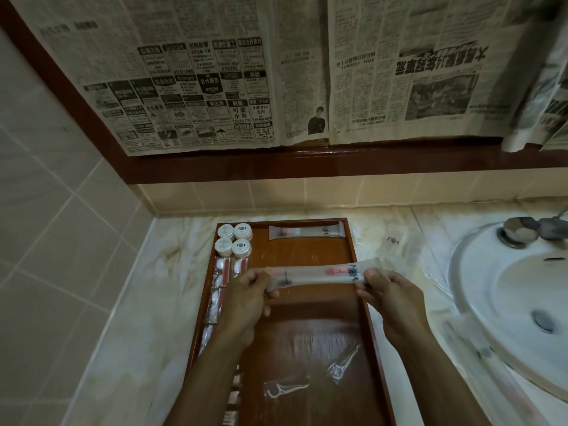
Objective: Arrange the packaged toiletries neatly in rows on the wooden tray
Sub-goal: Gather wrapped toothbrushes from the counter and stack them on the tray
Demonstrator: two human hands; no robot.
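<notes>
We see a long reddish-brown wooden tray (356, 272) lying lengthwise on a pale marbled countertop (138, 302), just left of a white round washbasin (507, 287). Above the middle of the tray, both hands hold a long, narrow, translucent plastic packet with a dark crest and a red mark printed on it (322, 274), stretched crosswise between them. The left hand (246, 298) pinches the packet's left end between thumb and curled fingers; the right hand (390, 296) grips the right end the same way. The packet looks raised off the tray floor, though the blur makes it hard for us to be sure.

At the tray's far left corner stand four small white round lidded jars (234, 240), set two by two and touching. To their right, along the far edge, lies a second long translucent packet (305, 232), flat and crosswise. Down the left side of the tray run clear sachets of white cotton pads with red strips (218, 290), laid end to end in rows. Near the tray's near end lie two clear sachets holding white floss picks (285, 388), one straight, the other tilted.

On the countertop between tray and basin rests another clear packet with a dark crest (393, 240). Sheets of printed newspaper (215, 87) cover the wall above a dark red ledge.
</notes>
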